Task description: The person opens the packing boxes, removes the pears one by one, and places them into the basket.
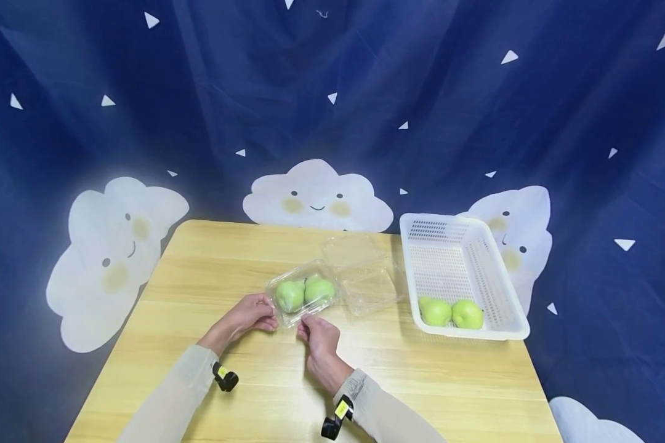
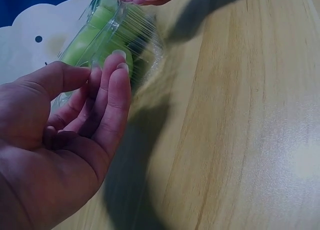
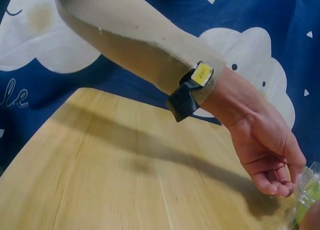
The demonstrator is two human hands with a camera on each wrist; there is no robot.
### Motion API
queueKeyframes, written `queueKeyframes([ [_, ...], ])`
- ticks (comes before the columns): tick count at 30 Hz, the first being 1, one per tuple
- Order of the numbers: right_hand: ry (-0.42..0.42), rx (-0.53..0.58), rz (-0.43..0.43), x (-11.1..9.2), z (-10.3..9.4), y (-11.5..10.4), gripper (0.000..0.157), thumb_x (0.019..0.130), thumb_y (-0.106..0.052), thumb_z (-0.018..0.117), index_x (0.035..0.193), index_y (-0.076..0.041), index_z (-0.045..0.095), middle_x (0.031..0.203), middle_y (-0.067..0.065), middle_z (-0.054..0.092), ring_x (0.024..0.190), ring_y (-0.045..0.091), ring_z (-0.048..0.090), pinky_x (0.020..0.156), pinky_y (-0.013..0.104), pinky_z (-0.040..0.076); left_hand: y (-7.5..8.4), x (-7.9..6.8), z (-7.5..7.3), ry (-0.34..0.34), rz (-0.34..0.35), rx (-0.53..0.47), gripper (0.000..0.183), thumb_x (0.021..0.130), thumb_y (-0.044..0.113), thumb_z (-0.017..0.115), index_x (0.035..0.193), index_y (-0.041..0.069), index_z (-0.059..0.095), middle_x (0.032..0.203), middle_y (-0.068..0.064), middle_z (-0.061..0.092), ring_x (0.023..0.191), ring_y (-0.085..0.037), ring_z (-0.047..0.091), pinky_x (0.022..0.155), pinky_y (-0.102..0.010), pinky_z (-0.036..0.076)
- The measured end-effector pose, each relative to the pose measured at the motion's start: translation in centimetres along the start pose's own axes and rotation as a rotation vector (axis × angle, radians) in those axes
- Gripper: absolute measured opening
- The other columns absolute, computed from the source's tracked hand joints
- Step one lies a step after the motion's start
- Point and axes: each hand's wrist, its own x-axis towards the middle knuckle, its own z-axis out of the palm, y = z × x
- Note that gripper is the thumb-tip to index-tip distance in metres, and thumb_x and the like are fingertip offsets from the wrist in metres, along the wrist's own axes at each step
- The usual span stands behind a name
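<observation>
both hands [image 1: 252, 315] [image 1: 318, 335] forward, fingers [image 2: 112, 85] curled

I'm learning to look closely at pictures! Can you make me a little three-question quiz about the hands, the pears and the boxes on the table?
1. True or false: the clear box between the hands holds two green pears.
2. How many pears lie in the white basket? A) none B) two C) four
3. What sits between the filled box and the basket?

Key:
1. True.
2. B; the two basket pears lie at its near end.
3. An empty clear box. The left hand and right hand pinch the filled one.
</observation>
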Motion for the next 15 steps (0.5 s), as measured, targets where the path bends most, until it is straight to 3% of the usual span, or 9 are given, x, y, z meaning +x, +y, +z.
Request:
queueKeyframes([
  [5, -0.01, 0.039, 0.02, -0.2, 0.27, -0.23, 0.022, 0.089, -0.001, 0.071, 0.106, 0.013, 0.07, 0.077, 0.007, 0.074, 0.064, 0.009, 0.067, 0.066, 0.023, 0.062, 0.09, 0.05, -0.05, 0.002, -0.006, 0.003, 0.01, 0.097, 0.0, 0.057, 0.104, -0.005, 0.053, 0.086, -0.012, 0.072, 0.074, -0.017, 0.074, 0.074, -0.031, 0.065],
  [15, -0.078, 0.092, 0.037, -0.02, 0.26, -0.4, 0.017, 0.094, 0.001, 0.064, 0.105, 0.014, 0.067, 0.072, 0.001, 0.069, 0.063, 0.007, 0.065, 0.064, 0.018, 0.059, -0.12, 0.23, 0.3, 0.042, 0.007, -0.008, 0.012, 0.096, -0.001, 0.058, 0.105, -0.008, 0.054, 0.083, -0.011, 0.072, 0.074, -0.017, 0.074, 0.075, -0.032, 0.065],
])
